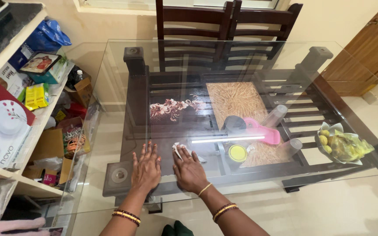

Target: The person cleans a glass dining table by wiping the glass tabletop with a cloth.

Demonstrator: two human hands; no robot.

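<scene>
Hands flat on a glass surface (110, 109).

The left hand (145, 168) lies palm down with fingers spread, holding nothing. Just beside it, the right hand (190, 171) presses its fingers on a crumpled white cloth (184, 150) near the front edge. A bowl of yellow fruit (341, 143) sits well apart, far right.

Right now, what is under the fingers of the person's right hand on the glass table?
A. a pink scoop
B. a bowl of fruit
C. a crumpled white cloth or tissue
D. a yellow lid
C: the right hand lies on the glass table with its fingers on a crumpled white cloth or tissue, while the left hand lies flat and bare beside it.
</scene>
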